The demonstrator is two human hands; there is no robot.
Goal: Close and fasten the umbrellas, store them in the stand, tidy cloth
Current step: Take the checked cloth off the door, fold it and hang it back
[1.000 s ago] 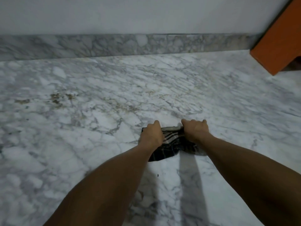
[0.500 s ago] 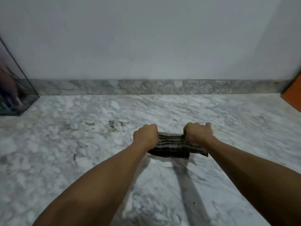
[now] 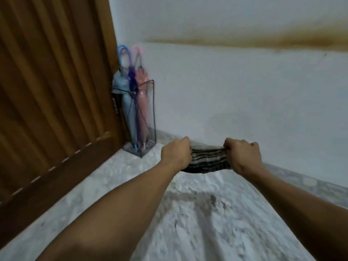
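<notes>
A dark checked cloth (image 3: 207, 161), folded small, hangs stretched in the air between my two fists. My left hand (image 3: 176, 153) grips its left end and my right hand (image 3: 243, 157) grips its right end. Off to the left, in the corner, a clear wire-framed umbrella stand (image 3: 148, 110) holds a closed blue umbrella (image 3: 128, 108) and a closed pink umbrella (image 3: 144, 106), handles up. A purple strip shows between them; the view is too blurred to say what it is.
A brown wooden door (image 3: 52, 91) fills the left side and meets the white wall (image 3: 244, 91) at the stand. The marble floor (image 3: 188, 223) runs beneath my arms, with a marble skirting (image 3: 301, 178) along the wall.
The cloth has come up off the floor, still held in both hands. My view has lifted and swung left, bringing the door and the umbrella stand into sight.
</notes>
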